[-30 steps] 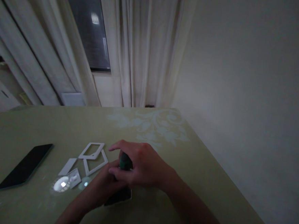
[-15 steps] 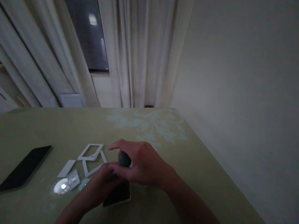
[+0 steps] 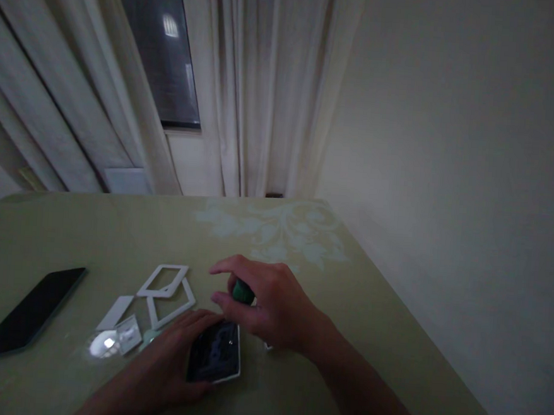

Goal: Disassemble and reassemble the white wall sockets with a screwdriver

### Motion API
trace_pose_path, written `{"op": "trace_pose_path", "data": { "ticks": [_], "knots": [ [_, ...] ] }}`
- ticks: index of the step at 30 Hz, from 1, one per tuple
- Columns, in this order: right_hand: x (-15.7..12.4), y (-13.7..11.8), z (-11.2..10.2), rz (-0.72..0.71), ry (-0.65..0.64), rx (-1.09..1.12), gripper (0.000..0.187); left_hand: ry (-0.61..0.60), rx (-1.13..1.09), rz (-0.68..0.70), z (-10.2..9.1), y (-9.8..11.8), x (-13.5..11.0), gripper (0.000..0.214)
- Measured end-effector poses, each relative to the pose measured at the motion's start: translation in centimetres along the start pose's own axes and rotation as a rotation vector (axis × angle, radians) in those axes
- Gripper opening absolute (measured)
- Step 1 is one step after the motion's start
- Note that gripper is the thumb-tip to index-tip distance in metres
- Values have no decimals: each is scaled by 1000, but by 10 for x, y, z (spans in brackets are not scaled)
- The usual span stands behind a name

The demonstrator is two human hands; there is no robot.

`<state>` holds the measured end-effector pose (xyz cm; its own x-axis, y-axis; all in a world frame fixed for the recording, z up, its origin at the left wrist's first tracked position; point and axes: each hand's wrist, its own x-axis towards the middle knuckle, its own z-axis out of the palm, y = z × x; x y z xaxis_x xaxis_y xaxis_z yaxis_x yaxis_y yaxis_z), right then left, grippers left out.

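Observation:
My right hand [image 3: 275, 299] is curled around a green-handled screwdriver [image 3: 243, 292]; only the rounded handle shows and its shaft is hidden. The index finger stretches out past the handle. Below it, a dark, box-like piece with a white rim [image 3: 215, 352] rests on the table. My left hand [image 3: 177, 346] grips this piece from the left, fingers along its far side and thumb at its near edge. Left of that hand lie two white rectangular frames [image 3: 177, 283], a white plate [image 3: 114, 312] and a smaller white piece [image 3: 129, 334].
A dark tablet-like slab [image 3: 30, 313] lies on the left of the green table [image 3: 114, 234]. A shiny clear round item [image 3: 104, 343] sits by the white pieces, and a small white bit [image 3: 268, 346] under my right hand. Curtains [image 3: 285, 94] and a wall [image 3: 452, 150] bound the table.
My right hand has moved slightly right with the screwdriver, apart from my left hand. My left hand has shifted left and down, baring more of the dark piece. The view has turned slightly.

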<state>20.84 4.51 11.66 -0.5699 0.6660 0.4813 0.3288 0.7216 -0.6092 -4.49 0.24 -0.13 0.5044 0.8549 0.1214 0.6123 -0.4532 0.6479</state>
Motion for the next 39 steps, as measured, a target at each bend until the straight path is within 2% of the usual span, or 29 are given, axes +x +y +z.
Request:
{"op": "trace_pose_path", "data": {
  "ticks": [5,10,14,20,30,35,39],
  "knots": [
    [0,0,-1,-9,48,16,29,74,0,2,9,-3,-4,79],
    [1,-1,-1,27,77,-12,27,39,3,-27,17,-9,-10,84],
    [1,-1,-2,50,79,-31,27,59,-76,-48,21,-8,-10,93],
    [1,-2,-2,44,78,-48,26,39,-180,-35,24,-3,-7,92],
    [1,-4,-10,33,98,-49,22,-34,-427,-183,30,-4,-10,93],
    [0,-8,-14,10,181,-75,22,30,-407,-216,23,-2,-9,85],
    [-2,-11,-16,-10,325,-84,22,156,-406,-228,16,-8,-10,82]
  ]
}}
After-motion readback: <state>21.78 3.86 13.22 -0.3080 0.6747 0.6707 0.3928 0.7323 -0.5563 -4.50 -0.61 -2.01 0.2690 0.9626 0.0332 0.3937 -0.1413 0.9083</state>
